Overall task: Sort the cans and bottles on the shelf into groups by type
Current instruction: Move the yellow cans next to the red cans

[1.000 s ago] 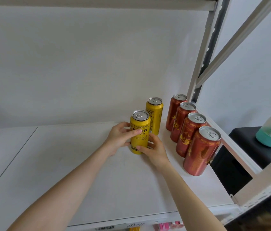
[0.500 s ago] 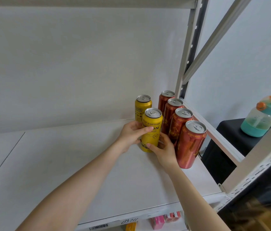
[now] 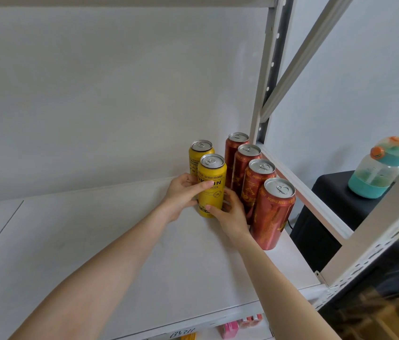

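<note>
The front yellow can [image 3: 212, 186] stands upright on the shelf [image 3: 95, 241], near its back right corner, with its long axis vertical. Both hands grasp it. The left hand [image 3: 183, 193] wraps its left side with the thumb across the label. The right hand [image 3: 230, 215] cups its lower right side, wedged between this can and the row of four red cans [image 3: 258, 186]. Neither hand is nearer, as the can sits directly between them.

The rear yellow can [image 3: 199, 154] is just behind it toward the back edge, close enough that I cannot tell whether they touch. The red row runs along the right edge, front to back. Any further nudge looks like a small one, to settle the two yellow cans into a line beside the red ones.

The shelf board is smooth and white, backed by a plain wall. A metal upright [image 3: 264, 82] stands at the back right corner. Beyond it, a teal water bottle [image 3: 377, 173] rests on a black surface.
</note>
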The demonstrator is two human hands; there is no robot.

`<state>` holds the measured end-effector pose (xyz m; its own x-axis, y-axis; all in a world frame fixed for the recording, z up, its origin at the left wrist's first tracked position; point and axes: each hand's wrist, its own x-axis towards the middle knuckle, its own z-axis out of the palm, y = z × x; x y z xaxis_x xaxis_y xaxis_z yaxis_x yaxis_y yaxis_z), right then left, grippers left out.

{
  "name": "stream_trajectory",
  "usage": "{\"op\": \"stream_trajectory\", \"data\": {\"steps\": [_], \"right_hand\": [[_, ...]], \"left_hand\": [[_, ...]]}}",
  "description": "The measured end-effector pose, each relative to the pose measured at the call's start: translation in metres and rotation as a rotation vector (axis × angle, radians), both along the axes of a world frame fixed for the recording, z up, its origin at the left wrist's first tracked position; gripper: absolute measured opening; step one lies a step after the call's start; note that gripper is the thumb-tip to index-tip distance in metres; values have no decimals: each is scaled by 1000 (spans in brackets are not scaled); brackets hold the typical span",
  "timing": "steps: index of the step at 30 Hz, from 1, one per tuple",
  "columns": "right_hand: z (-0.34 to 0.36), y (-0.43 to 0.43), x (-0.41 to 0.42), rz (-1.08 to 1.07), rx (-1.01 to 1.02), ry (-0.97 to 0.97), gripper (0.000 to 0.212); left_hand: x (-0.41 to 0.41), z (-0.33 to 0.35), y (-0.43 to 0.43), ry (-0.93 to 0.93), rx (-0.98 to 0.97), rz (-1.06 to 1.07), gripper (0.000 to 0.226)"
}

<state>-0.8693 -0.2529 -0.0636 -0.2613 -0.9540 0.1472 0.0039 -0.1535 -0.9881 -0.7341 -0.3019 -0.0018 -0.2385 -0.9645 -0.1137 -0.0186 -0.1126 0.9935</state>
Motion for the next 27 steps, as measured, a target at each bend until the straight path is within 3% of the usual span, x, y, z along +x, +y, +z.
{"op": "stream_trajectory", "data": {"steps": [17,22,27], "right_hand": [[1,-2,3,-19,11,73,51],[3,10,10,-137,161,302,59],[10,41,19,-201,229,745,57]], "left_hand": [[3,-4,1,-60,-42,11,37],[21,-11,8,-311,-169,22,48],[48,-23,37,-637,-307,42,36]]}}
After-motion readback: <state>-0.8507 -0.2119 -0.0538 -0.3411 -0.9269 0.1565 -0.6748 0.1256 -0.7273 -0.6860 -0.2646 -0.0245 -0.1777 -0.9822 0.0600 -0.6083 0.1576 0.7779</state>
